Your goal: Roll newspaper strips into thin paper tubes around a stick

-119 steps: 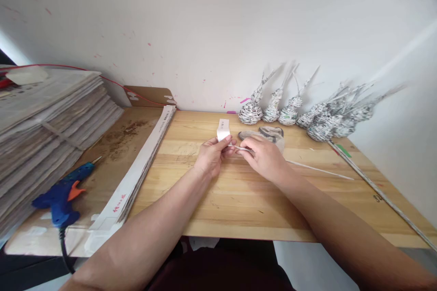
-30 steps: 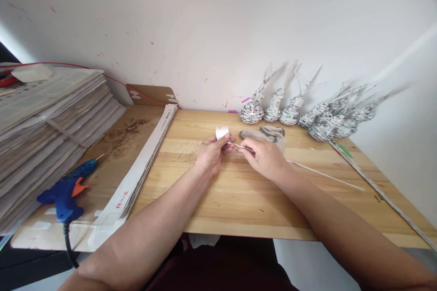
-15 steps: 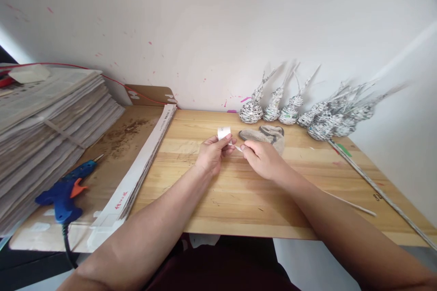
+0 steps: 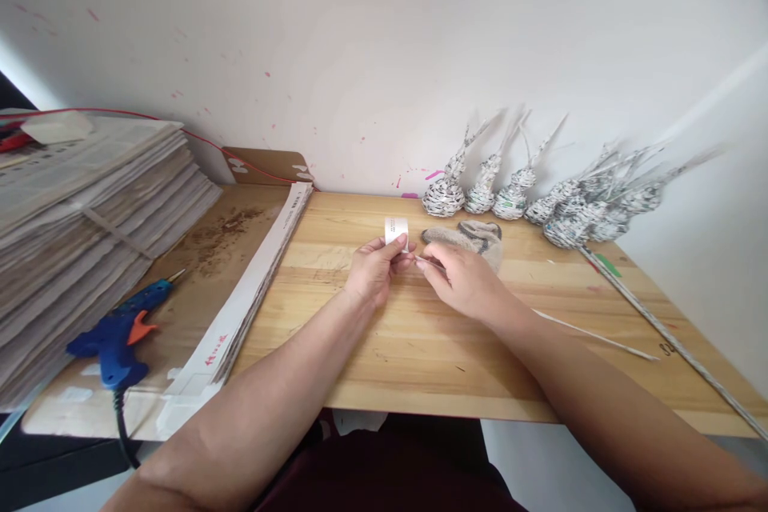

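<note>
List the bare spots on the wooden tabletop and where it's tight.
Tabletop is bare front-centre, between the forearms, and back-left, between the long paper pile and left hand. Crowded: back-right, woven pieces behind the cloth; far left, glue gun beside the newspaper stack.

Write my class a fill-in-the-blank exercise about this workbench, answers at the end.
1. The blue plastic glue gun has a trigger coloured ____.
2. The small printed paper slip in the left hand is coloured ____.
3. The beige cloth with dark edging is closer to the ____ hand.
4. The tall bound paper stack stands on the picture's ____ side.

Missing words: orange; white; right; left.
</note>
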A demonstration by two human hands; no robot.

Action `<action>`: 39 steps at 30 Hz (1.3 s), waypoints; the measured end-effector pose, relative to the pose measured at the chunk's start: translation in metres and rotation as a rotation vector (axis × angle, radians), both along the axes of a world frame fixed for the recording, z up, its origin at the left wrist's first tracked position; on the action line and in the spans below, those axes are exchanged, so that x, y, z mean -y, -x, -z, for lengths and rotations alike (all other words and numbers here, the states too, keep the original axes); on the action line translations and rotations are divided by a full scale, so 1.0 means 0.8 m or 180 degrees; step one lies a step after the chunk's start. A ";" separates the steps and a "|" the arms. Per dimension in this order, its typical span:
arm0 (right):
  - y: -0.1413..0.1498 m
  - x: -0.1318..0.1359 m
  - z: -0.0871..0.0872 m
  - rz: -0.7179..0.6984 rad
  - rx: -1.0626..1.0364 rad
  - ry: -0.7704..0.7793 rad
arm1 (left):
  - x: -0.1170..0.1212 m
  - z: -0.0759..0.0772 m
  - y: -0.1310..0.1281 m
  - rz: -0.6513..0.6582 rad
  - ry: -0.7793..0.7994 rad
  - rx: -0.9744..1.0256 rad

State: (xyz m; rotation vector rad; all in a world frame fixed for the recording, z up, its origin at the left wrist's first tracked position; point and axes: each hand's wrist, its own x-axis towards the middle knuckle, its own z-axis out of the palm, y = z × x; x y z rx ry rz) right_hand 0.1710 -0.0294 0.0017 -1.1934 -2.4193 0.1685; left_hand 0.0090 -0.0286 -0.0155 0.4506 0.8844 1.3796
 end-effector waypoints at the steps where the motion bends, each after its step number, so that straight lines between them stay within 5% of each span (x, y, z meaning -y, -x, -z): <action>1: -0.001 -0.001 0.000 -0.0020 -0.0001 -0.0128 | 0.000 -0.001 0.000 -0.0019 0.0006 0.0020; 10: -0.003 -0.006 -0.001 -0.0239 0.0085 -0.0221 | 0.000 -0.002 0.001 -0.0053 0.0037 0.0058; 18: 0.002 -0.002 -0.006 0.0081 -0.0203 0.0552 | 0.000 0.001 -0.002 0.0036 -0.0049 0.0098; 26: -0.001 -0.008 -0.001 -0.0230 0.0009 -0.0293 | 0.000 0.000 -0.003 -0.0024 -0.0035 0.0240; 32: 0.000 -0.006 0.000 0.0010 0.0030 0.0480 | 0.000 0.004 -0.004 -0.0015 -0.0096 0.0279; 39: 0.001 -0.008 0.011 -0.0173 0.0056 -0.0510 | 0.000 0.001 -0.004 -0.0043 -0.0082 0.0374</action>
